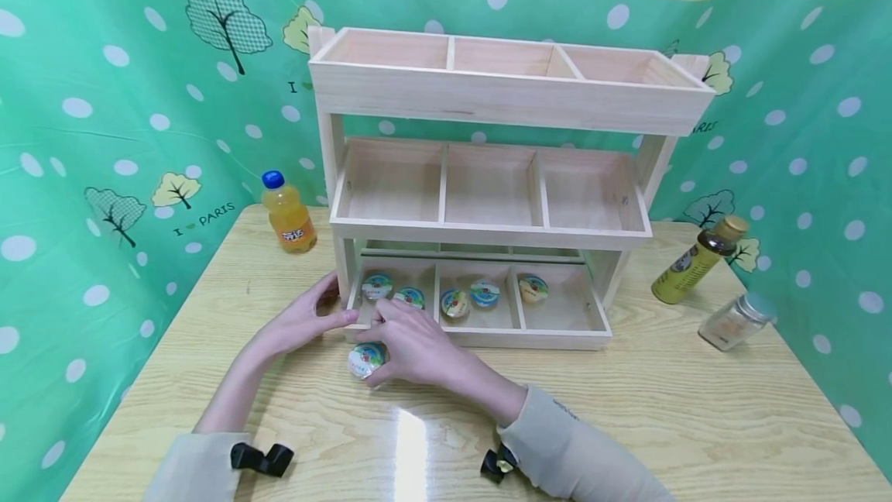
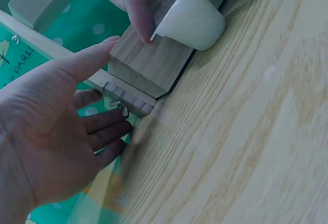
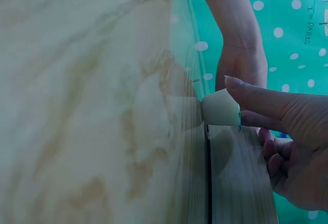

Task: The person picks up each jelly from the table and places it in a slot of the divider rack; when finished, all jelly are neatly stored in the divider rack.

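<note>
In front of the bottom tray, my right hand (image 1: 416,342) pinches a small jelly cup (image 1: 366,360) between thumb and finger. In the left wrist view the white cup (image 2: 192,21) is tilted on its side, close over the table against the tray's front board. My left hand (image 1: 301,322) is at the lower left corner of the wooden rack (image 2: 138,62). Its thumb lies along the tray corner and its loosely straight fingers reach past the side. Several more jelly cups (image 1: 484,293) sit in the bottom tray: two left, two middle, one right.
Above stand the rack's middle tray (image 1: 491,228) and top tray (image 1: 509,95), each with three compartments. An orange drink bottle (image 1: 289,215) stands left of the rack. To its right are a brown-capped bottle (image 1: 690,266) and a lidded glass jar (image 1: 732,324). A green patterned cloth (image 1: 139,146) hangs behind.
</note>
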A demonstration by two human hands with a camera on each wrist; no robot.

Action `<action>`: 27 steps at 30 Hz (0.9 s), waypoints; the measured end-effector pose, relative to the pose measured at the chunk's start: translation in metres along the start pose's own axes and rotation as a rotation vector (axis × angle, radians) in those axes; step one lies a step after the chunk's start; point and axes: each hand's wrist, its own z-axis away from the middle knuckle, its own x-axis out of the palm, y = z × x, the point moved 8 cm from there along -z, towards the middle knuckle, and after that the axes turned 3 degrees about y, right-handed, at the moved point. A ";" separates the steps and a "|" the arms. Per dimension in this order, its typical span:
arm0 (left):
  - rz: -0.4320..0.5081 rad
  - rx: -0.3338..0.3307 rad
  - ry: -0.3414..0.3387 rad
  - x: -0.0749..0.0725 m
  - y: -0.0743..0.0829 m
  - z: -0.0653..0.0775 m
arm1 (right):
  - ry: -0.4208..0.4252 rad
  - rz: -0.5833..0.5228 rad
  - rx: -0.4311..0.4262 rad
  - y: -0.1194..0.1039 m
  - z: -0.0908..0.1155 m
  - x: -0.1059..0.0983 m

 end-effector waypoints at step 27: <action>0.005 -0.008 -0.005 0.000 -0.001 0.001 | -0.051 -0.298 0.039 0.013 0.013 -0.023</action>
